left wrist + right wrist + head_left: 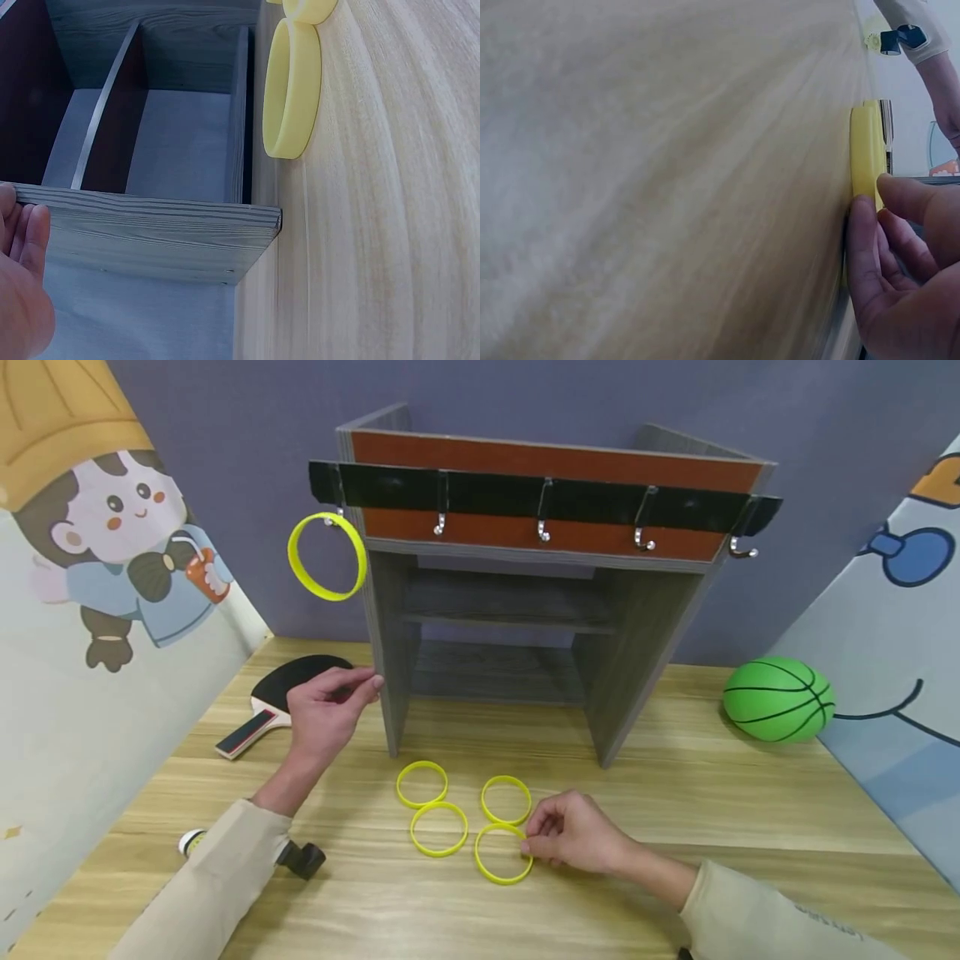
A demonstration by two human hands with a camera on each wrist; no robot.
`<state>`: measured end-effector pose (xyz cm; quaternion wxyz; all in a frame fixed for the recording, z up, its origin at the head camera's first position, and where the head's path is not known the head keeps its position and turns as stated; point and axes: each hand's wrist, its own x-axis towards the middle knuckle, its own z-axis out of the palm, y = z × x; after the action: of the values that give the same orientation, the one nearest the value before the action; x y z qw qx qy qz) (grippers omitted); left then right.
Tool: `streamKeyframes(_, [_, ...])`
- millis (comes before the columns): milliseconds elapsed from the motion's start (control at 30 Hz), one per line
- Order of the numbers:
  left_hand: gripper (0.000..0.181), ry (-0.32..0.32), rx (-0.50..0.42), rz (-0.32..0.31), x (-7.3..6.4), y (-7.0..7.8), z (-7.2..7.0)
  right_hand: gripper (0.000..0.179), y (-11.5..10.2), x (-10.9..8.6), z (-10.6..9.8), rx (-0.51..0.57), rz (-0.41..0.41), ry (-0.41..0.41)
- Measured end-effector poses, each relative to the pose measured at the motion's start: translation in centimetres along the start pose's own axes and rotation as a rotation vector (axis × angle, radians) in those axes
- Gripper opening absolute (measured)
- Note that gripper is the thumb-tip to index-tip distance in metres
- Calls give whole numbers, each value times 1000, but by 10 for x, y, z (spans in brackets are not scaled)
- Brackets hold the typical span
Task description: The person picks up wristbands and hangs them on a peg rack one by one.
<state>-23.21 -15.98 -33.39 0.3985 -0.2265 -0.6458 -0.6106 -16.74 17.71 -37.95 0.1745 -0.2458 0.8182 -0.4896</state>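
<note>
My right hand [573, 833] pinches the right edge of a yellow ring [480, 865] low over the wooden table. In the right wrist view, the thumb and fingertips meet at the yellow band [864, 150]. Beside it lie another yellow ring [483, 811] and, to the left, a touching pair, an upper ring [399, 789] and a lower ring [413, 837]. A further yellow ring [363, 558] hangs from the leftmost hook. My left hand [326, 706] is below that ring, its loosely bent fingers close by the grey shelf unit's left panel [150, 217].
A black hook rail [491, 496] with several silver hooks runs across the shelf unit's front. At the left lies a table tennis bat [258, 731]. A green ball [780, 700] sits at the right. A small white-and-yellow object [189, 842] is partly covered by the left sleeve.
</note>
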Motion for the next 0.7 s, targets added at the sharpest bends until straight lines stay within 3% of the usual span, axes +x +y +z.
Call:
streamKeyframes(433, [13, -6, 20, 10, 0, 0, 1, 15, -7, 1, 0, -54, 58, 5])
streamKeyframes(700, [13, -5, 25, 9, 0, 1, -1, 16, -10, 1, -1, 46, 161, 34])
